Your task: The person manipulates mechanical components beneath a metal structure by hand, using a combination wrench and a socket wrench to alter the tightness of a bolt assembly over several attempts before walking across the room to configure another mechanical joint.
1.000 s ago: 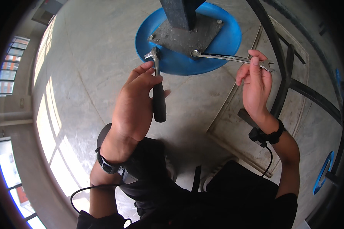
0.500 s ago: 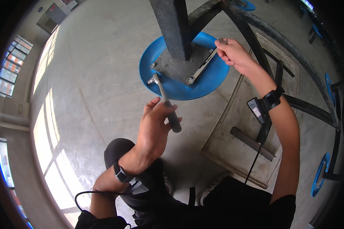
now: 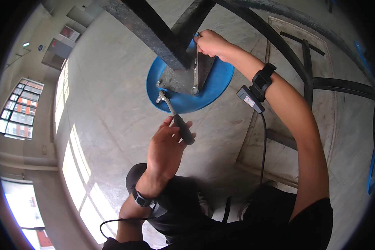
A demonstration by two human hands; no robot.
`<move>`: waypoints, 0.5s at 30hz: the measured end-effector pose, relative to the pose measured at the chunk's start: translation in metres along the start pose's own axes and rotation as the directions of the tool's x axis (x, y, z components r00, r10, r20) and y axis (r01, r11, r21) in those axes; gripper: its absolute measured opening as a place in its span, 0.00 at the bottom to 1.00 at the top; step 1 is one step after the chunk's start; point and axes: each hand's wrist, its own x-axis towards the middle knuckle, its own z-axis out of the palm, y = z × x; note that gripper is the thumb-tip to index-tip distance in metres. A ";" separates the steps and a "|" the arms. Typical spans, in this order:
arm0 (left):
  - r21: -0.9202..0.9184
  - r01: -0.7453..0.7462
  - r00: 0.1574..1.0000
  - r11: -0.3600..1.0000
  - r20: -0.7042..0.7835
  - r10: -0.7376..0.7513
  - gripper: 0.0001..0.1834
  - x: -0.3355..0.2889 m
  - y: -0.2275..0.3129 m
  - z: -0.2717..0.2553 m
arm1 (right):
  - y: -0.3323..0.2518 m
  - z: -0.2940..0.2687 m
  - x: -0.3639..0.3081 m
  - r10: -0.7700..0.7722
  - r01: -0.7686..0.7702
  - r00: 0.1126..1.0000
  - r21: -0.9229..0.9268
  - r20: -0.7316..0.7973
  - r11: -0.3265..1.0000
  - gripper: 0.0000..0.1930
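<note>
A blue round stool seat (image 3: 210,95) lies underside up, with a dark metal plate (image 3: 171,80) and a thick black post on it. My left hand (image 3: 164,146) holds a ratchet wrench (image 3: 180,125) by its dark handle, fingers curled round it. The ratchet's head rests over the seat's near left rim, beside a plate corner. My right hand (image 3: 211,43) grips the far end of a long silver ring spanner (image 3: 196,66). The spanner's near ring sits at the plate's near right corner, around what looks like a bolt. A bolt (image 3: 158,83) shows at the left corner.
Black bent frame tubes (image 3: 266,43) run from the post to the right, above my right forearm. Behind them a pale worn board (image 3: 275,25) lies on the grey floor with metal bars on it. A cable (image 3: 264,146) hangs from my right wrist device.
My right hand has swung the spanner's far end leftward about the bolt corner. My left hand still holds the ratchet by the near left rim. The whole view has shifted.
</note>
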 end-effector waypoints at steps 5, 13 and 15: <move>0.030 -0.001 1.000 1.000 -0.019 0.001 0.17 0.002 -0.002 0.005 | 0.004 0.003 -0.002 -0.005 0.005 1.000 0.123 0.002 0.992 0.16; 0.039 0.028 1.000 0.999 -0.010 -0.028 0.17 0.010 -0.002 -0.004 | -0.011 0.001 -0.022 -0.136 0.138 0.990 0.336 -0.028 0.932 0.15; 0.055 0.031 1.000 0.998 -0.002 -0.031 0.16 0.010 -0.001 -0.004 | -0.014 0.000 -0.032 -0.194 0.208 0.978 0.301 -0.077 0.931 0.15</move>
